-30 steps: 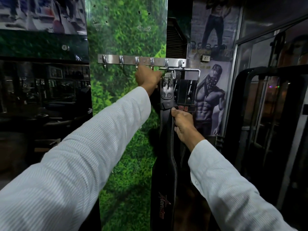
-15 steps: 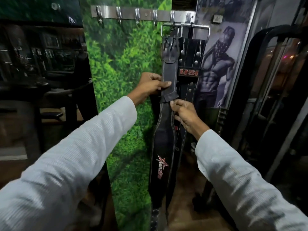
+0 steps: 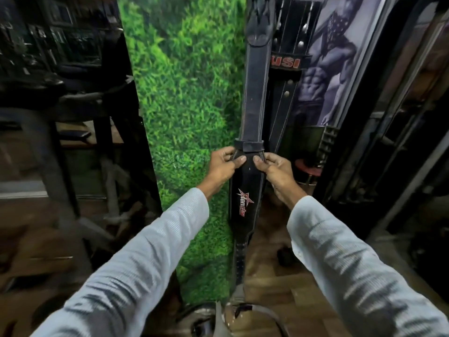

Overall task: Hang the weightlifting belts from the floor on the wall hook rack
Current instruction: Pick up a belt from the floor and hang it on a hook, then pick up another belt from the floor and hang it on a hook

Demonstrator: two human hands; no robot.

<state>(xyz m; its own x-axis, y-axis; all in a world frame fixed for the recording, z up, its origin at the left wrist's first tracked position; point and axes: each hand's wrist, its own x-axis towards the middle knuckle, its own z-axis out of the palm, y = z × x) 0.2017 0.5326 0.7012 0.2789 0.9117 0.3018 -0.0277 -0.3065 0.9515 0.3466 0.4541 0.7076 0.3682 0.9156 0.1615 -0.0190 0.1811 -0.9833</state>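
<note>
A long black weightlifting belt [image 3: 256, 93] with a red star logo hangs straight down against the edge of the green grass-print wall panel [image 3: 189, 98]. My left hand [image 3: 222, 166] and my right hand [image 3: 274, 170] pinch its two edges just below its loop keeper, thumbs on the front. Behind it hangs a second black belt [image 3: 286, 76] with a red USI label. The hook rack is above the frame, out of view. At the bottom edge, a pale belt [image 3: 252, 317] lies curled on the floor.
A dark bench and machine frame [image 3: 73, 113] stand to the left. On the right are a bodybuilder poster [image 3: 325, 69], a red stool [image 3: 308, 170] and black machine uprights [image 3: 388, 142]. A small dark object [image 3: 284, 256] lies on the wooden floor.
The view has tilted down, so the hook rack has left the frame. Both hands have slid down the hanging belt from near its top to the loop keeper above the logo.
</note>
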